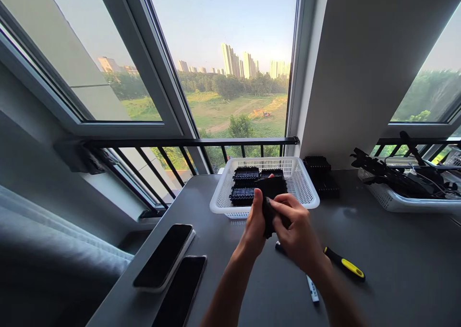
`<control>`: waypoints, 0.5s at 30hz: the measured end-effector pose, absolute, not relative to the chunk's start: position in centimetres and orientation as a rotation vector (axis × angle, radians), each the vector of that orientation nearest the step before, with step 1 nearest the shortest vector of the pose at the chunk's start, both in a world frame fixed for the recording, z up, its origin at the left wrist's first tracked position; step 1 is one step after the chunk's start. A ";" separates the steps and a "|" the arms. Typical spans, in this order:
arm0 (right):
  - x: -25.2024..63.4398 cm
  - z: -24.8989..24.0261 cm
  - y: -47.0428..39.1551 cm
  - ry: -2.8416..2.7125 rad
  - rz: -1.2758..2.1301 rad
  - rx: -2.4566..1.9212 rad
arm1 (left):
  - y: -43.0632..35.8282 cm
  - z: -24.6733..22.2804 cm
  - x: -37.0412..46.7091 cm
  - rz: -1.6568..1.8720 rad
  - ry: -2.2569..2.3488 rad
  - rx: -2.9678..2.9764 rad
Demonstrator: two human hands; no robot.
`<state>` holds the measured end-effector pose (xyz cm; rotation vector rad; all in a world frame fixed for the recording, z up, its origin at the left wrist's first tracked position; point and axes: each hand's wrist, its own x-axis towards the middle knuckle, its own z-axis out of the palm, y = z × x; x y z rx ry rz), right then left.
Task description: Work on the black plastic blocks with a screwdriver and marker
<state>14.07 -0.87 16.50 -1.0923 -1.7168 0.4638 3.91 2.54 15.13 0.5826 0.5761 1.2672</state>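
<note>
Both hands meet over the table at the near side of a white plastic basket [309,199]. My left hand [255,224] is closed around a black plastic part [268,216], its thumb pointing up along the side. From the right, the bent fingers of my right hand [293,221] grip the same part; the fingers hide much of it. Behind the hands shows a dark flat panel [273,187]; whether it belongs to the held part I cannot tell. Inside the basket sit several black ribbed plastic boxes [243,193].
Two phones [165,255] lie at the left of the grey table [223,279]. A yellow-and-black handle [345,264] and a white marker-like stick [312,288] lie near my right forearm. Black boxes [322,180] stand right of the basket; another basket [406,199] holds dark parts.
</note>
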 end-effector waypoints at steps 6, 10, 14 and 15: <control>13.6 16.7 -1.3 -1.849 0.631 -1.078 | 3.6 16.2 2.0 1.387 0.585 0.511; 14.6 16.6 -0.5 -1.589 0.433 -1.155 | 3.4 16.7 1.7 1.338 0.607 0.537; 15.2 16.5 0.0 -1.449 0.207 -1.164 | 2.8 16.3 2.8 1.180 0.558 0.554; 15.2 16.3 0.0 -1.470 0.177 -1.152 | 2.7 16.1 3.2 1.137 0.549 0.540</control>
